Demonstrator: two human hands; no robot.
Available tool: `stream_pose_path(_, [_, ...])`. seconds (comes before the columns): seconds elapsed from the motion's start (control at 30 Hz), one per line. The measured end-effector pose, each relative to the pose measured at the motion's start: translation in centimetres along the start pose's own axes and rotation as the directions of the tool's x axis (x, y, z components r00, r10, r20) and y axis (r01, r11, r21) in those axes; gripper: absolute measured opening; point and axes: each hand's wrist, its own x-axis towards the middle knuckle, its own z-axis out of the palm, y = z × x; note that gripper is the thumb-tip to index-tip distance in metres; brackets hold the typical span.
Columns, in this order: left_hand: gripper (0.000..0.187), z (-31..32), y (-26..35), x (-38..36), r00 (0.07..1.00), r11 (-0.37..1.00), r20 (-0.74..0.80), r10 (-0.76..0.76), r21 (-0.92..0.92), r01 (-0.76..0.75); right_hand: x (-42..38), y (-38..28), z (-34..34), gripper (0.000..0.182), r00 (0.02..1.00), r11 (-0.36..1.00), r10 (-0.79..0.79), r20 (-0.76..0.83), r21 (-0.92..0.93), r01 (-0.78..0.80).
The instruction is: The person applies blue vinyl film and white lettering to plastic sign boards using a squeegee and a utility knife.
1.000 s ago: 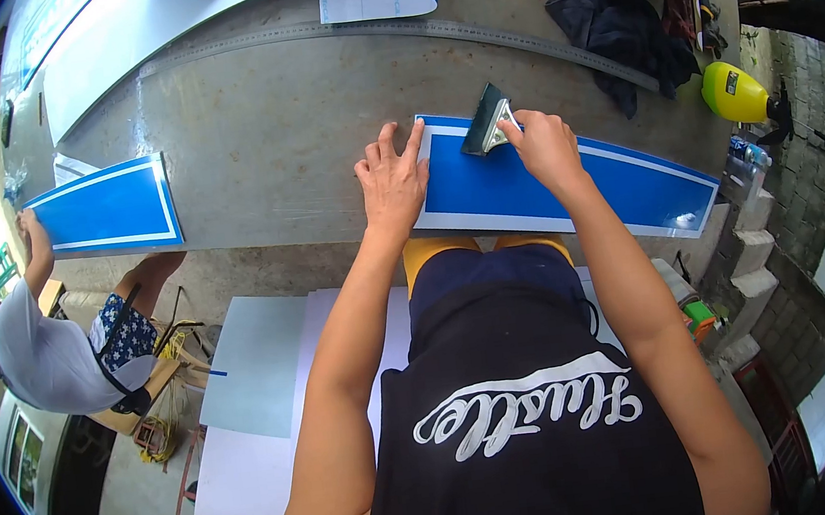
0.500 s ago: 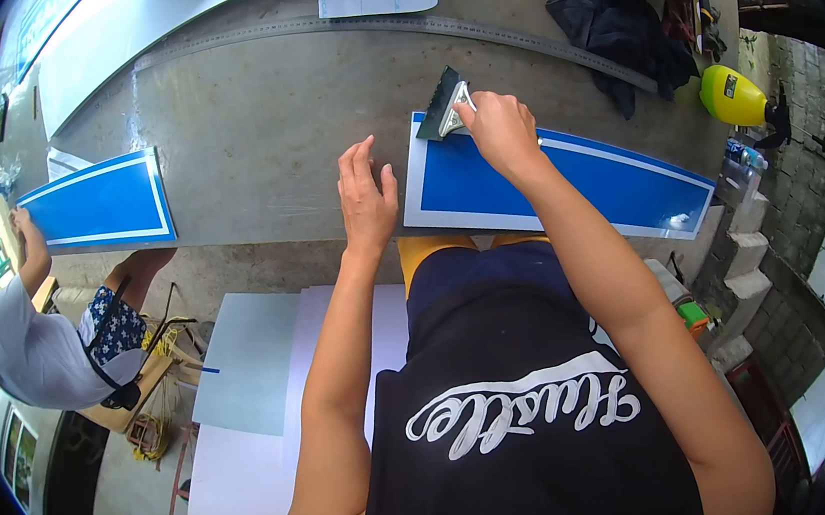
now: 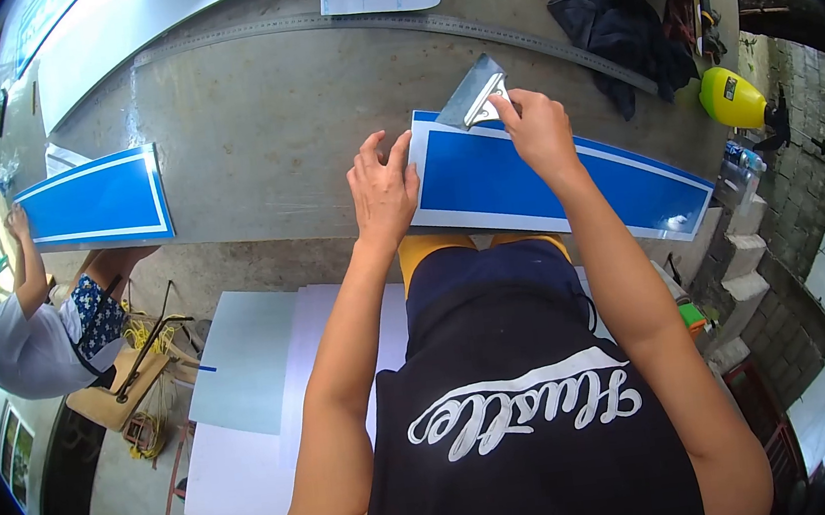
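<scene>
A squeegee [image 3: 476, 93] with a broad dark blade and silver handle is gripped in my right hand [image 3: 538, 134]. Its blade is tilted over the far edge of a blue sign panel [image 3: 509, 172] with a white border, which lies on the table in front of me. At the panel's left end is my left hand [image 3: 384, 188], its fingers bent but apart, with the fingertips right at the white edge. Nothing shows in that hand.
A long metal ruler [image 3: 510, 38] curves across the metal table [image 3: 248, 124]. Dark cloth [image 3: 609, 21] and a yellow spray bottle [image 3: 729, 96] lie at right. At left, a person [image 3: 29, 338] touches another blue panel [image 3: 100, 200]. White sheets [image 3: 243, 466] are stacked below.
My left hand has moved right to the panel's end. My right hand has shifted right with the squeegee, whose blade has turned. The other person has leaned further left.
</scene>
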Motion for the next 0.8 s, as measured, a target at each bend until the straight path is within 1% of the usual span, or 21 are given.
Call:
stream_pose_path(0.07, [0.055,0.4,0.4,0.5,0.999,0.997,0.011,0.053,0.064,-0.054,-0.5,2.1,-1.6,0.047,0.999,0.999,0.036,-0.005,-0.021,-0.036])
stream_pose_path(0.17, [0.057,1.0,0.2,0.9,0.995,0.981,-0.002,0.096,0.168,-0.094,-1.1,5.0,-2.4,0.048,0.998,0.996,0.059,-0.016,-0.068,-0.060])
stream_pose_path(0.27, [0.057,1.1,0.0,1.1,0.993,0.974,0.010,0.114,0.196,-0.114,-1.7,6.0,-2.5,0.047,0.997,0.996,0.073,-0.005,-0.050,-0.073])
stream_pose_path(0.37, [0.056,0.7,0.4,1.4,0.995,0.974,0.068,0.077,0.209,-0.090,-2.0,6.0,-2.0,0.047,0.995,0.994,0.096,0.020,-0.044,-0.095])
stream_pose_path(0.47, [0.056,0.8,0.4,1.4,0.995,0.973,0.078,0.064,0.215,-0.080,-2.2,5.1,-1.8,0.045,0.994,0.995,0.097,0.046,-0.025,-0.096])
stream_pose_path(0.57, [0.057,1.0,0.3,1.3,0.995,0.973,0.074,0.069,0.213,-0.083,-2.1,5.0,-1.0,0.044,0.999,0.998,0.035,-0.002,-0.051,-0.035])
stream_pose_path(0.67, [0.058,1.4,0.1,1.3,0.995,0.970,0.030,0.098,0.222,-0.102,-1.6,5.0,-0.3,0.043,1.000,0.997,0.009,0.007,-0.080,-0.009])
stream_pose_path(0.8, [0.057,1.3,0.3,1.2,0.996,0.970,0.044,0.078,0.227,-0.086,-1.0,3.7,0.1,0.044,0.998,0.994,0.026,0.061,-0.105,-0.019])
